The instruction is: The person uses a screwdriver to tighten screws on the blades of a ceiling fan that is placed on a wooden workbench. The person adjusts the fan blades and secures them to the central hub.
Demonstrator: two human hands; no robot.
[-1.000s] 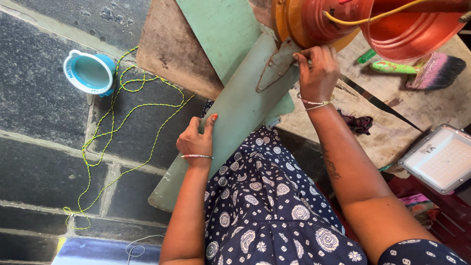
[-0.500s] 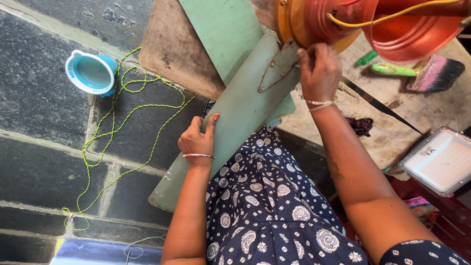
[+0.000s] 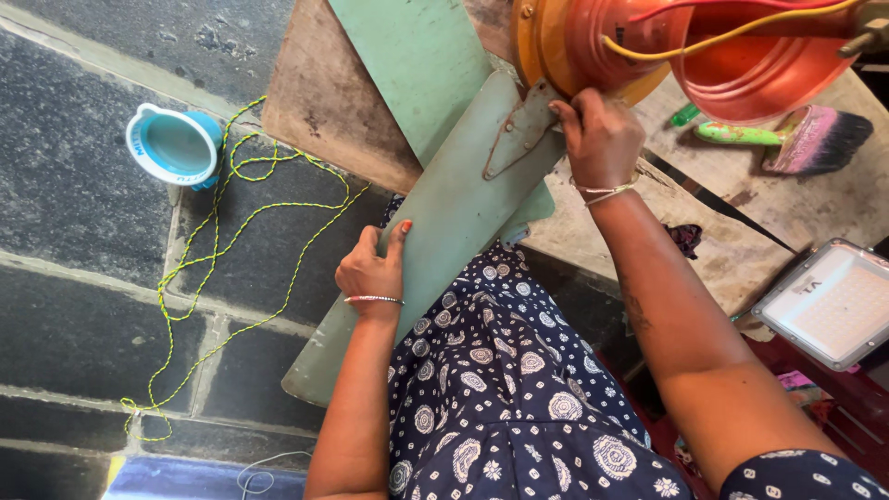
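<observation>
Below, the dark stone floor (image 3: 83, 241) fills the left half of the frame; a worn wooden bench (image 3: 741, 241) crosses the upper right, with an orange fan motor housing (image 3: 667, 46) at the top edge; from it a pale green fan blade (image 3: 444, 231) slants down through the centre to the lower left, over the person's dotted navy dress (image 3: 519, 398); a second green blade (image 3: 417, 65) lies at the top centre. Both forearms reach up from the bottom edge; the right arm stretches long toward the upper right, wrist bangled; the left arm rises shorter, left of centre. The right hand (image 3: 600, 134) is curled shut on the blade's metal bracket (image 3: 520, 134) where it meets the housing; the left hand (image 3: 373, 271) clasps the blade's left edge about midway, fingers wrapped, thumb laid on the face. A white flat lamp panel (image 3: 829, 301) sits at the right edge; a yellow-green cord (image 3: 231, 250) loops over the floor at the left; a blue cup (image 3: 176, 146) stands at the upper left; a green-handled brush (image 3: 787, 134) lies on the bench at the upper right.
</observation>
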